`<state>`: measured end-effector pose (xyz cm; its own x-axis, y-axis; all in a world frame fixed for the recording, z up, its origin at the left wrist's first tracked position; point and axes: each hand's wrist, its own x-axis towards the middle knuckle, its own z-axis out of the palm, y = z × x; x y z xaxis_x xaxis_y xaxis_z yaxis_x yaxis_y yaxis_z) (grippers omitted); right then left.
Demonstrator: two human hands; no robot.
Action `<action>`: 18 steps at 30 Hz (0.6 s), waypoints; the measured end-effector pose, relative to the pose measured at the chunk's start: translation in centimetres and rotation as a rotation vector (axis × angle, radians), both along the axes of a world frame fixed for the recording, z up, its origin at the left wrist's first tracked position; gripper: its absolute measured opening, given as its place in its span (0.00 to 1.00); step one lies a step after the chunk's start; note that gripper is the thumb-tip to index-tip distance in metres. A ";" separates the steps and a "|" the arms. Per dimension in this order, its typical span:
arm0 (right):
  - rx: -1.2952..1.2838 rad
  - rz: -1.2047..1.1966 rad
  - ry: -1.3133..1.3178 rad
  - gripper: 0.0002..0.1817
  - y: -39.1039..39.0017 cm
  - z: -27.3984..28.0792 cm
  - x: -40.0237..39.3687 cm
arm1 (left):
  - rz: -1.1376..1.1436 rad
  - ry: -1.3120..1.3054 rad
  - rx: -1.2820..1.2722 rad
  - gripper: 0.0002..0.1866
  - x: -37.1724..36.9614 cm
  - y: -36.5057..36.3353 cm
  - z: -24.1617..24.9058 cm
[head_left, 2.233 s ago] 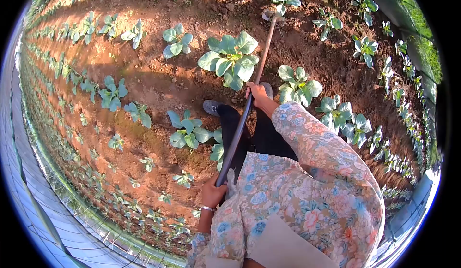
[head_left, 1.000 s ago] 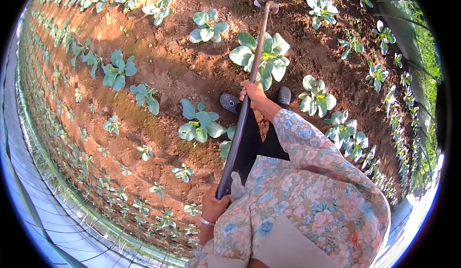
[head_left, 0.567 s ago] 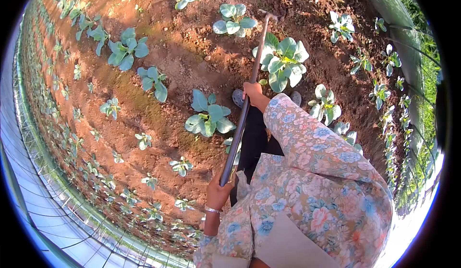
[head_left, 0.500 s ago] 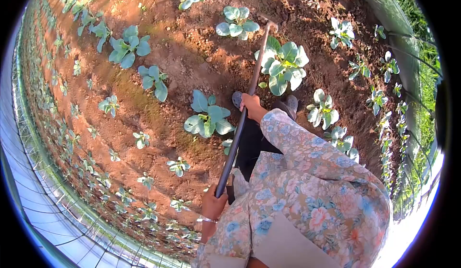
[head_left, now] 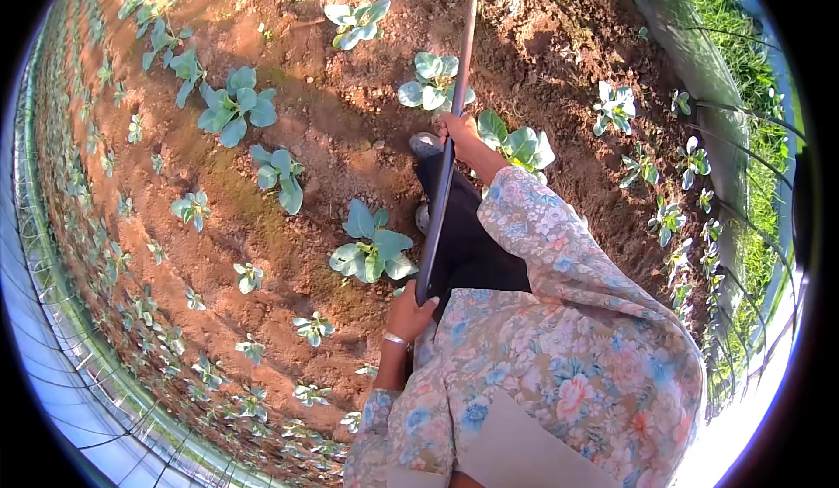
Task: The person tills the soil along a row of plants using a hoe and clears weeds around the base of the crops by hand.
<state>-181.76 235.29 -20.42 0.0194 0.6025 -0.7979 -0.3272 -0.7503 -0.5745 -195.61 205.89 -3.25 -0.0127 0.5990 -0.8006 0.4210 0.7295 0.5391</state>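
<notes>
A long-handled hoe [head_left: 444,186] slants up from my waist, its dark lower shaft turning brown toward the far end. My right hand [head_left: 459,134] is wrapped round the middle of the shaft. My left hand [head_left: 412,310], with a bracelet on the wrist, grips the butt end near my waist. The hoe's head is at the top edge, mostly cut off. Beside the shaft grows a leafy seedling [head_left: 433,82], and another broad-leaved plant [head_left: 524,147] is partly hidden behind my right forearm. A third plant [head_left: 374,245] stands left of the shaft.
Rows of young plants [head_left: 234,106] spread over the reddish soil [head_left: 332,121]. My shoe [head_left: 426,145] stands close to the seedlings. Along the right runs a pale sheet edge [head_left: 712,77] with thin curved rods, and grass [head_left: 756,121] beyond it.
Both hands and the hoe have moved forward, carrying the hoe's head to the top edge. One foot has stepped ahead. The plants appear lower on the right and higher on the left.
</notes>
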 end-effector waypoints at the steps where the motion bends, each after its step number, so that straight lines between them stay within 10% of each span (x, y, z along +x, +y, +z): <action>1: 0.054 0.012 -0.111 0.11 2.9 0.0 0.0 | 0.042 0.006 0.160 0.18 1.1 2.3 -1.7; 3: 0.088 0.183 -0.417 0.11 9.0 -3.0 1.1 | 0.115 -0.048 0.284 0.17 3.2 8.0 -3.0; 6: -0.001 0.422 -0.839 0.17 14.7 -9.0 2.0 | 0.433 -0.358 -0.217 0.15 5.1 13.5 -5.0; 8: 0.002 0.772 -1.066 0.18 12.9 -17.9 1.5 | 0.283 -0.134 -0.112 0.16 5.0 12.4 -7.0; 12: -0.159 0.469 -0.802 0.13 -1.4 -16.8 -2.9 | 0.013 0.314 -0.104 0.16 0.7 5.4 -1.4; 14: -0.329 0.364 -0.618 0.13 -3.7 -5.1 -5.2 | 0.005 0.365 -0.196 0.14 -1.6 3.3 4.2; 18: -0.529 0.192 -0.251 0.10 -8.2 -0.9 -6.3 | 0.061 0.472 -0.268 0.11 -3.1 0.0 9.9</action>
